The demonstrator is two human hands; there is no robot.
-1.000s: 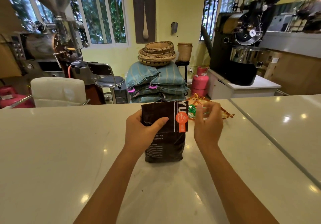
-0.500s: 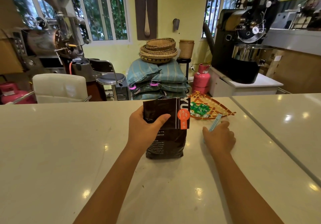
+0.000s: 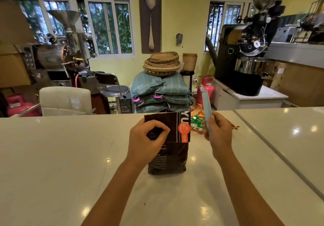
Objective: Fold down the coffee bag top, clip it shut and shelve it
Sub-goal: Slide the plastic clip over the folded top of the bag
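Observation:
A dark brown coffee bag [image 3: 172, 157] with an orange label stands upright on the white counter [image 3: 70, 155], its top folded down over the front. My left hand [image 3: 146, 141] grips the bag's folded top from the left, thumb pressed on the flap. To the right of the bag, my right hand [image 3: 218, 133] holds a long light-blue bag clip [image 3: 205, 109] upright, apart from the bag. I cannot tell whether the clip is open.
A woven tray with green sweets [image 3: 197, 122] lies behind the bag at the counter's far edge. A seam [image 3: 273, 148] separates a second counter slab on the right. Beyond the counter stand roasting machines, stacked sacks, baskets, chairs and pink gas cylinders.
My right hand reached down to the counter beside the tray, picked up the blue clip and raised it upright next to the bag. My left hand stayed on the folded top.

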